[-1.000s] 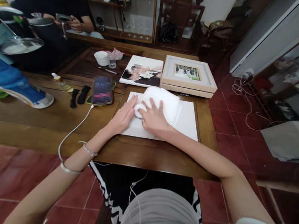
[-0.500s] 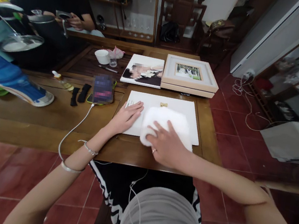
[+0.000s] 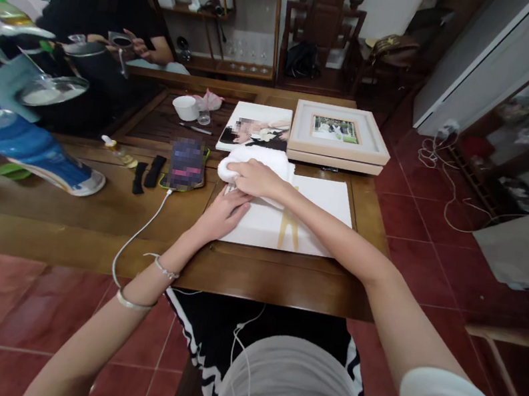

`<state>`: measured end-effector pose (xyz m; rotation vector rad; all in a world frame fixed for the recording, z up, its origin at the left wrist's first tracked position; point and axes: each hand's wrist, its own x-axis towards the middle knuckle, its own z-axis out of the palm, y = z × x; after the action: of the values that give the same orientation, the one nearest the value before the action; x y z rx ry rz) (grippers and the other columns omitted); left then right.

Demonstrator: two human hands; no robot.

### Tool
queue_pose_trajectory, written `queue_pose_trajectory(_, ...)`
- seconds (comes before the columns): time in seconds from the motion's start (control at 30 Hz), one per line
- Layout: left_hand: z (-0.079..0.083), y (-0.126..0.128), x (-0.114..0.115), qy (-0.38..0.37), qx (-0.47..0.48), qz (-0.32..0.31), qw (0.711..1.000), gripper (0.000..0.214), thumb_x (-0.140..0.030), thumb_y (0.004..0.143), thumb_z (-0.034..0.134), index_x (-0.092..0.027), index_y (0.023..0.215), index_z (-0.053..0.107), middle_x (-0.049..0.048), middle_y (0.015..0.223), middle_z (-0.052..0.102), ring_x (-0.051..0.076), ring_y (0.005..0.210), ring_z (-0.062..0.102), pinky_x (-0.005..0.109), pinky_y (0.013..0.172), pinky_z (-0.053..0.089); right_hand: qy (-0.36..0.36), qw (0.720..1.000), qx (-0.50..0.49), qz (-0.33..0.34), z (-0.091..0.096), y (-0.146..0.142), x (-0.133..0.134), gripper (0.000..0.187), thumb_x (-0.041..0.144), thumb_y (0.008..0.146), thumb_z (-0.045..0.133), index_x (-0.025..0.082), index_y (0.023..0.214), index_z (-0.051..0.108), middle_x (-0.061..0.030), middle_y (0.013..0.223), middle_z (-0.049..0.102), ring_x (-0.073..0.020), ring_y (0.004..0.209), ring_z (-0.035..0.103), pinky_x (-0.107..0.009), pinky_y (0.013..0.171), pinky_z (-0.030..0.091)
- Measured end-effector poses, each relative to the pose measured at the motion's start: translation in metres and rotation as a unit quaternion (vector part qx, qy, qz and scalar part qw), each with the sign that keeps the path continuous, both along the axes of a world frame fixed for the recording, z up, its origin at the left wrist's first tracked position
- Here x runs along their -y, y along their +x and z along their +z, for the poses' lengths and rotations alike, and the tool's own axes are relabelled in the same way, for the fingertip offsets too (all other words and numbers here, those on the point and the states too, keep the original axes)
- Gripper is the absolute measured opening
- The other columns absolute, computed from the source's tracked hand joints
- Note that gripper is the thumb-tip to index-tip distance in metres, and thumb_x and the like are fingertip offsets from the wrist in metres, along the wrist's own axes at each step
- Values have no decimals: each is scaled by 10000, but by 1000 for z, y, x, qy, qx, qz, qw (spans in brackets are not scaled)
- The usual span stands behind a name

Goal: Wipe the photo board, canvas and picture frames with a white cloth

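Observation:
A white panel (image 3: 259,227) lies flat on the wooden table before me, with a tan forked strip (image 3: 289,229) on its face. My left hand (image 3: 225,215) rests on the panel's left edge, fingers stretched out flat. My right hand (image 3: 257,178) grips a fluffy white cloth (image 3: 271,158) and presses it on the panel's far left corner, just beyond the left hand. The cloth and right forearm hide part of the panel and the strip. A canvas photo print (image 3: 255,130) lies just behind the cloth.
Framed pictures (image 3: 337,156) are stacked at the back right. Left of the panel are a phone (image 3: 186,165) on a white cable, two black strips (image 3: 155,171), a small dropper bottle (image 3: 120,152) and a large blue bottle (image 3: 40,143). A white cup (image 3: 185,107) stands farther back. Another person (image 3: 108,9) sits across.
My right hand has carried the cloth from the panel's near middle to its far left corner, uncovering the tan strip's forked end. My left hand stays at the left edge.

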<state>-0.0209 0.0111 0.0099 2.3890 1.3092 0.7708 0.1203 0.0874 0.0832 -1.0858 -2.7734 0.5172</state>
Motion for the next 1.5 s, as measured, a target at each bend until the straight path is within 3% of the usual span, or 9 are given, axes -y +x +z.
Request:
queue_pose_trajectory(0.17, 0, 1, 2, -16, 1, 10, 1000, 399, -315, 994, 360, -186, 1237, 649, 101, 1352, 610, 267, 1325, 496, 526, 1180, 222, 2, 999, 10, -35, 0, 13, 5, 317, 179, 814, 408, 196, 1059, 609, -149, 1085, 670, -330, 961, 615, -381, 747, 443)
queue_pose_trajectory(0.4, -5, -1, 2, -42, 13, 18, 999, 417, -337, 993, 380, -217, 1345, 569, 84, 1451, 517, 241, 1401, 410, 568, 1188, 157, 11, 994, 11, -108, -4, 114, 8, 277, 162, 812, 368, 199, 957, 601, -115, 966, 681, -345, 962, 612, -446, 830, 452)
queue_pose_trajectory(0.53, -3, -1, 2, -47, 3, 25, 999, 454, -366, 995, 371, -200, 1391, 520, 94, 1487, 468, 248, 1424, 370, 570, 1185, 170, 44, 991, -2, -124, -22, 159, 25, 294, 148, 828, 361, 185, 1006, 592, -125, 1106, 676, -354, 1217, 530, -536, 1012, 391)
queue_pose_trajectory(0.73, -2, -1, 2, -49, -13, 26, 998, 502, -388, 996, 352, -158, 1426, 472, 116, 1523, 409, 253, 1450, 315, 562, 1185, 183, 89, 994, -1, -64, -33, 174, 94, 285, 83, 799, 431, 144, 1012, 611, -213, 1482, 445, -320, 1453, 283, -597, 1180, 183)
queue_pose_trajectory(0.9, -2, -1, 2, -43, -19, 28, 999, 493, -393, 993, 357, -154, 1398, 506, 118, 1501, 444, 257, 1436, 344, 566, 1184, 187, 13, 999, 15, -38, -6, 175, 171, 279, 42, 775, 441, 183, 939, 617, -153, 1504, 443, -280, 1459, 275, -565, 1194, 214)
queue_pose_trajectory(1.0, -2, -1, 2, -38, -16, 26, 999, 490, -399, 991, 364, -155, 1388, 517, 119, 1494, 453, 261, 1432, 354, 565, 1183, 189, -41, 997, 45, -39, 9, 179, 188, 247, 63, 791, 431, 196, 909, 602, -146, 1514, 430, -278, 1454, 287, -538, 1193, 243)
queue_pose_trajectory(1.17, -3, -2, 2, -40, -16, 25, 999, 485, -397, 992, 366, -162, 1388, 519, 117, 1497, 449, 262, 1434, 349, 564, 1179, 193, -80, 994, 32, -64, 8, 181, 140, 251, 95, 808, 396, 222, 934, 571, -93, 1351, 595, -289, 1448, 305, -549, 1155, 300)
queue_pose_trajectory(1.37, -1, -1, 2, -47, -15, 29, 998, 481, -399, 991, 370, -170, 1386, 522, 115, 1491, 458, 257, 1432, 353, 554, 1183, 192, -14, 992, -9, -123, -13, 182, 44, 173, 160, 825, 383, 213, 870, 542, -69, 830, 644, -334, 1190, 571, -595, 1134, 280)
queue_pose_trajectory(1.5, 0, -1, 3, -50, -14, 31, 998, 482, -397, 991, 371, -170, 1391, 516, 111, 1493, 456, 252, 1434, 350, 552, 1185, 188, 15, 989, -27, -146, -21, 185, 29, 132, 169, 817, 394, 228, 818, 513, -54, 808, 640, -343, 1190, 568, -614, 1111, 306)
